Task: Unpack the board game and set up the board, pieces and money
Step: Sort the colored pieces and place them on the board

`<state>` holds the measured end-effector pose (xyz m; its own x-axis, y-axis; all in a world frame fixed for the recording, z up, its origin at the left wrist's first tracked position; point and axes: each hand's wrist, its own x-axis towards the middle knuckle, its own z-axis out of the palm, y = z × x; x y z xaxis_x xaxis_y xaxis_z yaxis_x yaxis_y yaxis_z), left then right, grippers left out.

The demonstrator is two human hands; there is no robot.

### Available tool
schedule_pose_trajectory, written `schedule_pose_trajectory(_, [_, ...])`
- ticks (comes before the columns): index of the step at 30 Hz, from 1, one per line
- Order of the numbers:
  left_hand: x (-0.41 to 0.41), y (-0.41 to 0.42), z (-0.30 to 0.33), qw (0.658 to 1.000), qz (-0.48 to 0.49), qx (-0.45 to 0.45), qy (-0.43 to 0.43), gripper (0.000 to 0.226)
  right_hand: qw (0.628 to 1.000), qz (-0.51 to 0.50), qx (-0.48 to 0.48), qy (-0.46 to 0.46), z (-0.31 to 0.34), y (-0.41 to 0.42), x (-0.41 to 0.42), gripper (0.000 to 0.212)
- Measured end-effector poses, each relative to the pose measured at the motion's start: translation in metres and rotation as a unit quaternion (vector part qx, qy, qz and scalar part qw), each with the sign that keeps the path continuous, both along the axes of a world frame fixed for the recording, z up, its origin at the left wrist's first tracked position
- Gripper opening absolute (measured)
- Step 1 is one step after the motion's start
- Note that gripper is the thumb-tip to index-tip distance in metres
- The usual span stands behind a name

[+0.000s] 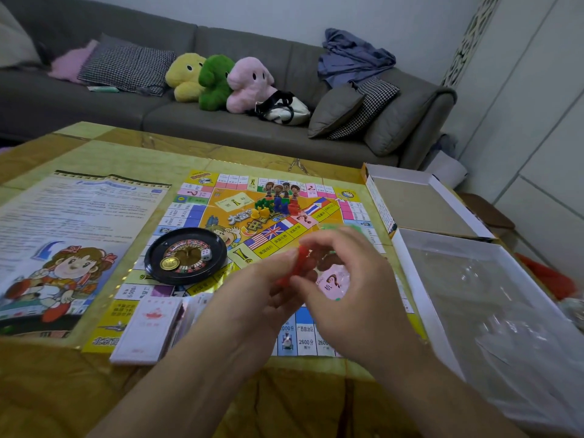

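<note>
- Right of frame I see two open box halves: the upper tray (423, 203) shows only its bare grey floor, the lower tray (474, 298) holds crumpled clear plastic (512, 314).
- On the board's (196, 197) left side sits a black roulette wheel (185, 256); inside it lie a white die (206, 254) and a gold coin (169, 263).
- Centre frame, both my hands meet over the board. My left hand (252, 298) and right hand (350, 289) have fingers curled, pinching a small red piece (298, 263) between them; motion blur hides its shape.
- Green blur (341, 229) above my right hand: I cannot tell what it is.
- Small green, yellow, blue and red pieces (275, 205) cluster mid-board, upper centre.
- A stack of cards or money (148, 327) lies on the board's lower left corner; which of the two, I cannot tell.
- A rules sheet (76, 235) lies at left, its lower edge hard to make out.
- My hands cover the board's lower right squares.
</note>
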<state>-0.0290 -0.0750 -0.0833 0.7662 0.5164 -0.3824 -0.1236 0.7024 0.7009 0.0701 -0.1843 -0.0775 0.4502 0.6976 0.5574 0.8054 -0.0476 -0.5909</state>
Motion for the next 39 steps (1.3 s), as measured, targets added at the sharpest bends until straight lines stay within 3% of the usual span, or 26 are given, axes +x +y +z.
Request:
schedule_pose_trajectory(4, [0.002, -0.006, 0.002, 1.0, -0.006, 0.009, -0.012, 0.026, 0.997, -0.012, -0.057, -0.042, -0.004, 0.001, -0.005, 0.062])
schedule_pose_trajectory(12, [-0.001, -0.003, 0.002, 0.999, -0.021, 0.05, -0.006, 0.03, 0.997, -0.031, -0.034, -0.059, 0.0, 0.008, -0.005, 0.05])
schedule_pose_trajectory(25, [-0.004, -0.004, -0.002, 0.968, 0.007, 0.248, 0.039, 0.023, 0.993, 0.001, -0.064, -0.097, 0.006, 0.002, 0.004, 0.049])
schedule_pose_trajectory(32, [-0.001, 0.005, 0.001, 0.991, -0.015, 0.134, -0.011, 0.022, 0.997, 0.044, -0.052, -0.047, 0.005, -0.004, 0.004, 0.068])
schedule_pose_trajectory(39, [0.0, 0.008, 0.001, 0.994, -0.031, 0.1, -0.042, 0.035, 0.997, 0.034, -0.053, -0.04, 0.005, -0.003, 0.007, 0.057])
